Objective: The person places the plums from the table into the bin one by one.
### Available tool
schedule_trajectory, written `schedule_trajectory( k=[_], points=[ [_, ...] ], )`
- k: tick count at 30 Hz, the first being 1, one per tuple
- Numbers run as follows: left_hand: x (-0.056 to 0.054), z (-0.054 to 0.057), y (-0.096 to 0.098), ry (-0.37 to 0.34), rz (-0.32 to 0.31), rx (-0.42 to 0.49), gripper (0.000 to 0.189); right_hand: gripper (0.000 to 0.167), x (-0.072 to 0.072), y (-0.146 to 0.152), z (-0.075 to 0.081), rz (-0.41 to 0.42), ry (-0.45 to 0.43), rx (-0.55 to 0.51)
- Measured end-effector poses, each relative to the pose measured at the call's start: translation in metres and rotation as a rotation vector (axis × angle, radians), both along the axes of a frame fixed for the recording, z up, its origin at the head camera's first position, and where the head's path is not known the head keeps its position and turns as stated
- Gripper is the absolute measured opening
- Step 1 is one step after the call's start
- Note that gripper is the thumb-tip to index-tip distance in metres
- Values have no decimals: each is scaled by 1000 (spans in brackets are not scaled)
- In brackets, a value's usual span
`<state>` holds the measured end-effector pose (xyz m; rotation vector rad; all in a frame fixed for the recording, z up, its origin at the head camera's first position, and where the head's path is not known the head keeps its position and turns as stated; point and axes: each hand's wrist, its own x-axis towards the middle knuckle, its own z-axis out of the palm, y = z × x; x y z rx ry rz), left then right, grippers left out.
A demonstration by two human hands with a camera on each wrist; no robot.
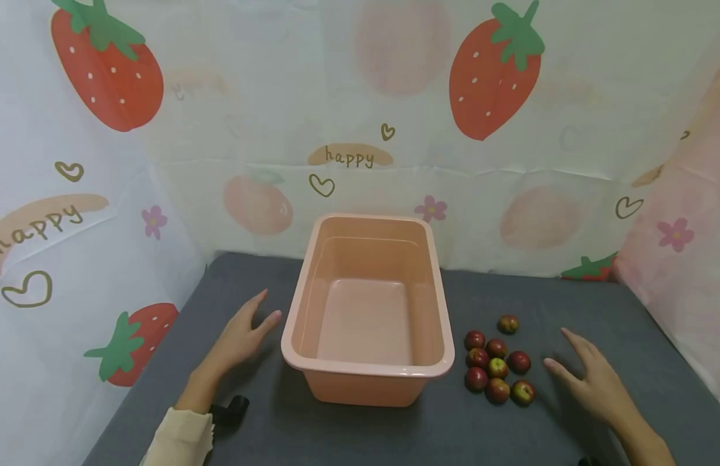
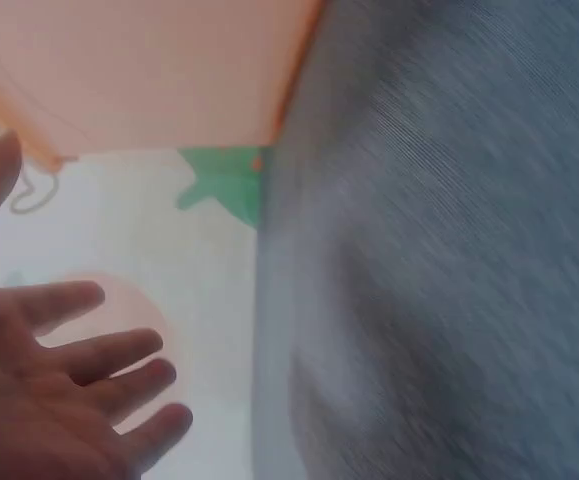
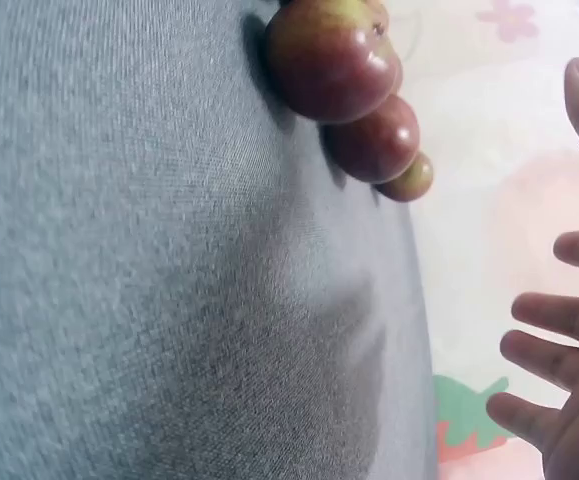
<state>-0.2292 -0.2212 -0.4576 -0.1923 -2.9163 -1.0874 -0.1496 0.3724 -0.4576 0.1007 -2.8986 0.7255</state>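
Observation:
A peach-coloured plastic basin (image 1: 366, 370) stands upright at the middle of the table, with nothing inside it. Just left of its rim, my left hand (image 1: 240, 336) hovers with fingers spread, touching nothing; the left wrist view shows the palm and the basin's side (image 2: 149, 70). To the basin's right lies a loose cluster of small red and yellow-green plums or similar round fruits (image 1: 478, 358). My right hand (image 1: 593, 382) is held right of these fruits, fingers extended and apart from them. In the right wrist view, several fruits (image 3: 334, 60) appear beyond the spread fingers.
Dark grey cloth (image 1: 243, 440) covers the table. A white curtain (image 1: 267, 116) printed with strawberries, hearts and "happy" rises behind and at both sides. A black object (image 1: 234, 409) shows beside my left wrist.

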Motion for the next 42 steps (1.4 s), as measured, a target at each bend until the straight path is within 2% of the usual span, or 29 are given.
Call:
schedule_trajectory(
  k=[4,7,11,17,24,32,36,42],
  points=[
    [1,11,4,27,-21,145,66,76,4,-3,3,0,-39,-44],
    [2,18,10,87,-32,255,59,76,7,-6,5,-3,-71,-68],
    [0,25,16,122,-48,338,55,73,11,-9,4,1,-79,-101],
    [-2,35,27,133,-82,392,53,68,15,-16,2,39,-38,-127],
    [-2,47,39,103,-111,460,52,61,19,-22,-1,100,42,-111],
    [0,57,50,91,-137,506,54,55,21,-27,-5,117,82,-102],
    [-1,57,53,89,-134,520,55,51,21,-28,-7,130,51,-101],
    [-3,54,57,80,-146,546,57,50,20,-30,-10,115,-61,-92]
  ],
)
